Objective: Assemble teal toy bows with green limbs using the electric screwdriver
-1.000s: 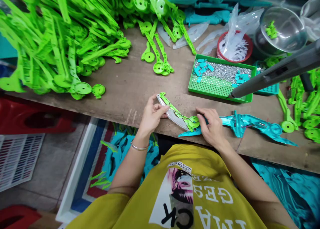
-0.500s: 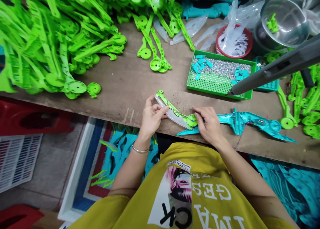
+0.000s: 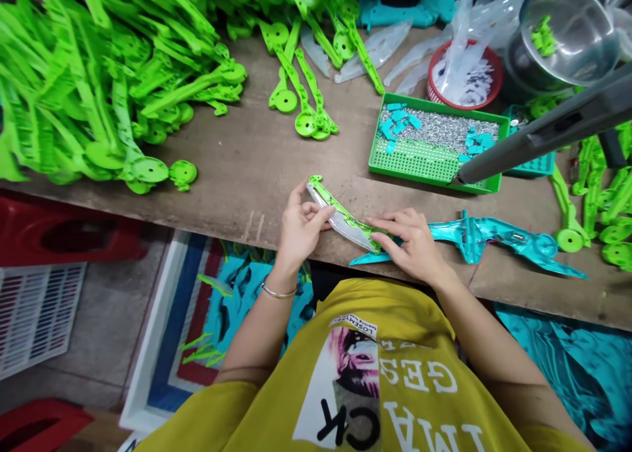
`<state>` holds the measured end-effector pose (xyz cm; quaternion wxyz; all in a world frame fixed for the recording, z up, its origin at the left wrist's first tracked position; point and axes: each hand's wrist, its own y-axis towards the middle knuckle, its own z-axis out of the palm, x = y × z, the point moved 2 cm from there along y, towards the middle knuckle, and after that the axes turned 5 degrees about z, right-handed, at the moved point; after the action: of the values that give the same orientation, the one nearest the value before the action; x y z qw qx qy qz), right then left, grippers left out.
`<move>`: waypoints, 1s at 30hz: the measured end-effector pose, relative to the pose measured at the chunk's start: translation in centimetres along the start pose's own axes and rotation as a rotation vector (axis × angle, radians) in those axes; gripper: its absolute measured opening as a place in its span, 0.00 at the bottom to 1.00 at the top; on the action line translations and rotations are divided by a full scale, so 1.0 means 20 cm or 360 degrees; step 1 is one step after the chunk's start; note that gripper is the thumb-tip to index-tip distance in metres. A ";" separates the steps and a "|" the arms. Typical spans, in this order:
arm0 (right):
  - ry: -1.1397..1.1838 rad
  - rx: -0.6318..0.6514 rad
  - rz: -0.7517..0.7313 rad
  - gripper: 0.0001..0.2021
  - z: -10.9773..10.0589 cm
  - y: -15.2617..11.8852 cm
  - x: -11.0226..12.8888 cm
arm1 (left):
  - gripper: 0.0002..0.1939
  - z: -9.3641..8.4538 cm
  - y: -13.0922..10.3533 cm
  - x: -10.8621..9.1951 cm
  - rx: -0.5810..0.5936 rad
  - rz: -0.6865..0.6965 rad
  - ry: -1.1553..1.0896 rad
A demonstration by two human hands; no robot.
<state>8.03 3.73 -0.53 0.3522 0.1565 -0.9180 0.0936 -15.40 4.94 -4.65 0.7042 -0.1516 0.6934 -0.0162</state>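
While the left hand [image 3: 301,231] pinches a translucent blade [image 3: 346,231] and lime-green arm [image 3: 332,198] near the front edge of the surface [image 3: 227,189], the right hand [image 3: 412,243] lies over their right end.

Its half-bent fingers hide that end and part of a turquoise casing [image 3: 474,238]; whether they grip, I cannot tell. "GES" and "CK" read on the mustard T-shirt [image 3: 276,406]. A cut-off grey rod [image 3: 533,136] slants over the brown surface; grey floor [image 3: 111,320] shows left.

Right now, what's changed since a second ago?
The right hand slid left; its fingers now cover most of the round end of the bright green plastic strip. The left hand still pinches the whitish see-through plastic blade, and the long turquoise plastic part stayed put.
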 end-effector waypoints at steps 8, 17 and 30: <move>-0.0092 0.0205 -0.0069 0.17 -0.02 0.00 0.00 | 0.48 0.01 0.02 -0.03 0.0018 -0.0119 0.0011; -0.0109 0.0163 -0.0094 0.19 0.00 0.00 -0.03 | 0.51 0.02 0.00 -0.03 -0.0045 -0.0131 -0.0032; -0.0108 0.0234 -0.0045 0.18 0.00 0.01 -0.04 | 0.44 0.01 0.00 -0.09 0.0075 -0.0133 0.0310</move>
<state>8.46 4.17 -1.02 0.3098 0.1980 -0.9177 0.1504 -15.35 5.48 -2.83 0.6355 -0.1615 0.7512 -0.0765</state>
